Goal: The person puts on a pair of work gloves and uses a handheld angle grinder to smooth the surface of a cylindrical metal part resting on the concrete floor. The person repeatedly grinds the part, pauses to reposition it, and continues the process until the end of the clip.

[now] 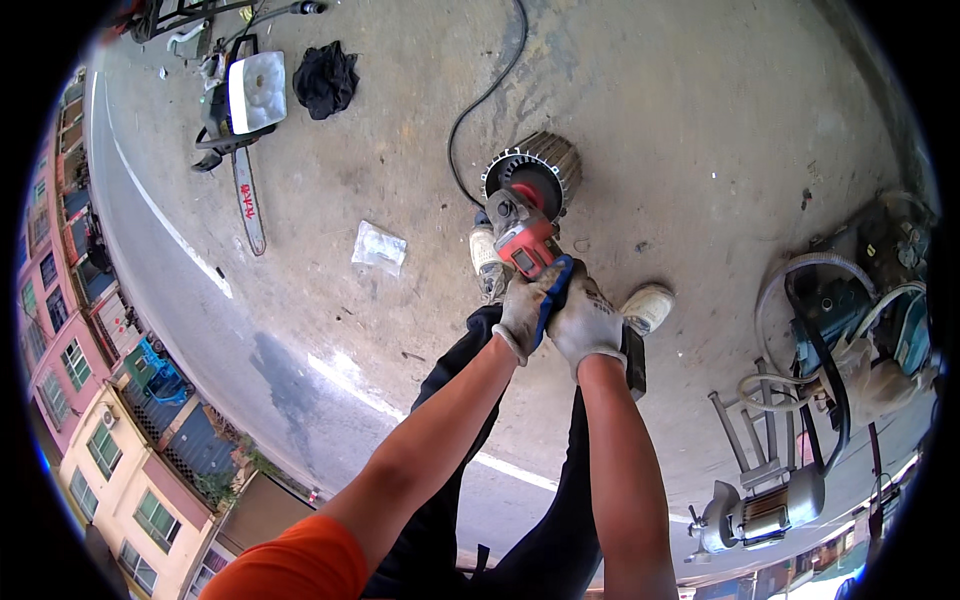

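A red and grey angle grinder [528, 247] is in both my hands, its head pointing away from me. My left hand [522, 312], in a white glove with a blue palm, is closed around the handle end. Beside it, my right hand [588, 318], also gloved, is closed on the same end; its fingertips are mostly hidden. The grinder's head lies over the open end of a finned, cylindrical motor housing [562, 160] resting on its side on the ground. Whether the disc touches the housing, I cannot tell. My shoes [650, 307] stand on either side of the tool.
A black cable [458, 130] runs across the concrete near the housing. To the left lie a chainsaw [247, 200], a white tray [258, 92], a black cloth [325, 80] and a clear plastic bag [379, 248]. At right stand a motor on a metal frame [775, 515] and hoses [830, 262].
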A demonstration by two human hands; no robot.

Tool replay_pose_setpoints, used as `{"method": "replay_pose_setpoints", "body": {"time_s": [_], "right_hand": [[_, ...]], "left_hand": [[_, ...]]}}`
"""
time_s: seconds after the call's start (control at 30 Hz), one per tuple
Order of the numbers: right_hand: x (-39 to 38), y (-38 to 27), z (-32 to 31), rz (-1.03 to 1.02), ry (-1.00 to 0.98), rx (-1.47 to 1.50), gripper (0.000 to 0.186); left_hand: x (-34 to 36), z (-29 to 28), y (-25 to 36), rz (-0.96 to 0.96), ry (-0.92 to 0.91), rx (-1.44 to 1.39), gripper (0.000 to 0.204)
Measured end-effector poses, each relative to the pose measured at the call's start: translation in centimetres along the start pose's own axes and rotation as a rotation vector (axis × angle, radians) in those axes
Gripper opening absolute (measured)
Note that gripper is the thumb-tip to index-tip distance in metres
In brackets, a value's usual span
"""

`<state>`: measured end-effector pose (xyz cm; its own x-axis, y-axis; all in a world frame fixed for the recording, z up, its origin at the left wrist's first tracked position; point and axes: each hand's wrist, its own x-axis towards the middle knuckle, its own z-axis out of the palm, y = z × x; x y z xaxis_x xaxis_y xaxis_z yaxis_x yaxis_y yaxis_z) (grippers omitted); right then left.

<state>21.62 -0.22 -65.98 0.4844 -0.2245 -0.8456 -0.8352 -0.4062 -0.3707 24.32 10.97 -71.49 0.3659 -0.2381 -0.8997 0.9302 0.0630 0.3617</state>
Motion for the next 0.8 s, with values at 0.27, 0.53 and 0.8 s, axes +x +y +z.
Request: {"method": "replay_pose_setpoints", "body": {"time_s": [0.27,0.53,0.8], "right_hand": [[3.1,-2.3,-0.7,-0.028,-0.047,-0.125,0.039],[4.9,-1.9,-0.6,-0.085,-0.014,-0.183,0.035],[4.7,-2.5,-1.9,-0.073,-0.078,-0.154,0.043]], "left_hand": [[5.6,-4.3,-3.1,0.157,-0.05,0.064,0.039],[4.7,-2.9,-1.1,0.228,-0.113,0.378,0.081],[4.6,-2.6,-1.2,0.297,-0.07,0.312,0.063]]}}
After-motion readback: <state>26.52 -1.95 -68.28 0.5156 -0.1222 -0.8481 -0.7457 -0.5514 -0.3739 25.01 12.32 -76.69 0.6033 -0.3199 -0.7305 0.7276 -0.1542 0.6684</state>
